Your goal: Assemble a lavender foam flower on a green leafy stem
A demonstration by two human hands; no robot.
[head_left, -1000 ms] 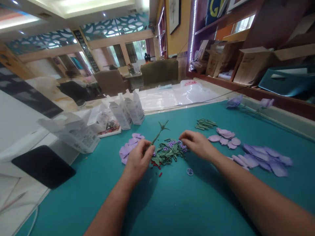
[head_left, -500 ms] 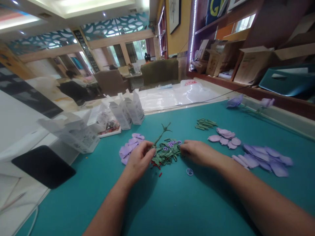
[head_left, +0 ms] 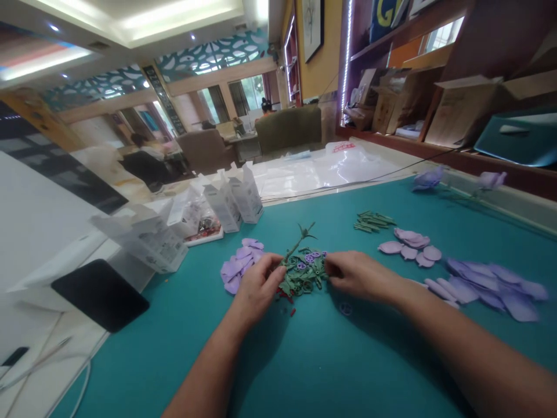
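Note:
My left hand [head_left: 258, 284] is closed on a green plastic flower stem [head_left: 296, 244], tilted up to the right, with pointed leaf-like tips spread at its top. Under and beside it lies a pile of small green parts [head_left: 307, 278] with purple rings among them. My right hand [head_left: 354, 273] is at the right edge of this pile, fingers pinched together; what they hold, if anything, is hidden. A single spoked purple ring [head_left: 345, 309] lies below the right hand. Small red pieces [head_left: 285, 296] show at the pile's near edge. Left of my left hand is a heap of purple petals [head_left: 240, 267].
On the green mat [head_left: 304, 371] lie short green sticks [head_left: 373, 220], pale pink petals [head_left: 409, 247] and larger purple petals [head_left: 496, 284] to the right. Purple flowers [head_left: 427, 179] lie at the far right. White boxes [head_left: 221, 206] and a black tablet-like panel [head_left: 100, 295] stand left.
The whole view has shifted, so everything appears a little further right. Both hands stay at the pile, the left still gripping the stem.

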